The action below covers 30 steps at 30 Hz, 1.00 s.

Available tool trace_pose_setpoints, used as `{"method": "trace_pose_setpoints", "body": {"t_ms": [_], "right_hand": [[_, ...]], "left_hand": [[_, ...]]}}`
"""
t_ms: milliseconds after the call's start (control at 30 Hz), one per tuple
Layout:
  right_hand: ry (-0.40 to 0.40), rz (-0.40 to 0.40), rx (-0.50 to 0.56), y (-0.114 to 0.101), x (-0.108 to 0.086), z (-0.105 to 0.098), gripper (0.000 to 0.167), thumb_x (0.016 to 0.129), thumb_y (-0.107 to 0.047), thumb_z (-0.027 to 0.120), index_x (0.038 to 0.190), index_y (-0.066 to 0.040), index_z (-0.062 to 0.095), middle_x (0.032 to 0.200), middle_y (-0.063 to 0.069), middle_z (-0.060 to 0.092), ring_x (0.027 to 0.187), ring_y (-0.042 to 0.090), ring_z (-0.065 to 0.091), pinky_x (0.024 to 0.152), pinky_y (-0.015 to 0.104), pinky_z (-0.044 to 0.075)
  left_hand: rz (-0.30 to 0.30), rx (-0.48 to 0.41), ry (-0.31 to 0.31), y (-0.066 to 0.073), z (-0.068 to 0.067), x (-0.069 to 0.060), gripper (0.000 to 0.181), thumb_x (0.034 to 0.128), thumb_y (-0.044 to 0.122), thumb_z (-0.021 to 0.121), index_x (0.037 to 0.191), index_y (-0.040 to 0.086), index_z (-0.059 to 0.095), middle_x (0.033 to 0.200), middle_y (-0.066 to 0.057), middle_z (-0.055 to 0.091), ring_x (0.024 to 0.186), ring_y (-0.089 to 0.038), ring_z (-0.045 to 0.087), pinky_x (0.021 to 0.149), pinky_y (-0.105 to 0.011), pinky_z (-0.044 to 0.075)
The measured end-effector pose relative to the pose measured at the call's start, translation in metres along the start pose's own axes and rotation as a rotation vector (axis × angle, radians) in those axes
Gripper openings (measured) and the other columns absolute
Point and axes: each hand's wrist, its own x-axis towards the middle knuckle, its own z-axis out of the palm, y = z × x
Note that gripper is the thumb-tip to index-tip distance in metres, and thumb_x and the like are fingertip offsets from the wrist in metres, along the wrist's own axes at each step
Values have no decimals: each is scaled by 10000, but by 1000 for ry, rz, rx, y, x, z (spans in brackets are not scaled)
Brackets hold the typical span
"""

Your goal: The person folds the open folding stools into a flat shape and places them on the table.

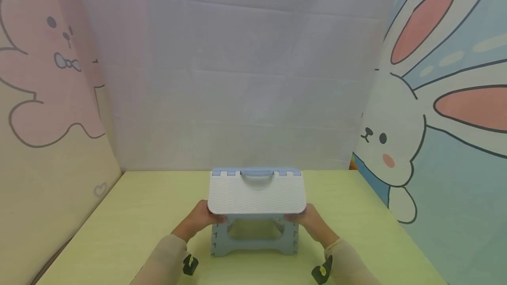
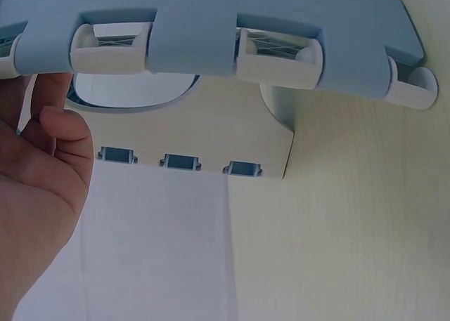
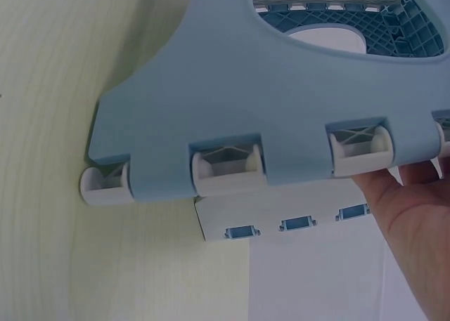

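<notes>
A folding step stool (image 1: 256,195) stands before me at the middle of the table. Its top is white and textured, with a blue carry handle (image 1: 256,173) along the far edge. Beneath it, a blue leg panel (image 1: 255,245) with a large cut-out faces me. My left hand (image 1: 201,218) grips the left edge of the top, thumb at the front. On the opposite edge, my right hand (image 1: 309,220) holds on the same way. Both wrist views show white hinge knuckles (image 2: 280,57) along the blue panel. Some fingers are hidden behind the stool.
The stool is on a pale yellow-green table (image 1: 158,192). A white sheet (image 1: 237,78) hangs behind it. Rabbit-printed side walls (image 1: 396,135) flank the table. Black clips (image 1: 190,264) sit at both sleeve cuffs.
</notes>
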Motion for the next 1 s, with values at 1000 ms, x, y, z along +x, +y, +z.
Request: {"method": "trace_pose_setpoints", "body": {"t_ms": [1000], "right_hand": [[-15, 15, 9, 5, 1, 0, 494, 890, -68, 618, 1291, 159, 440, 1291, 334, 502, 1204, 488, 463, 989, 565, 385]], "left_hand": [[18, -12, -14, 0, 1, 1, 490, 801, 24, 747, 1205, -158, 536, 1186, -284, 603, 1089, -398, 579, 886, -503, 489]]}}
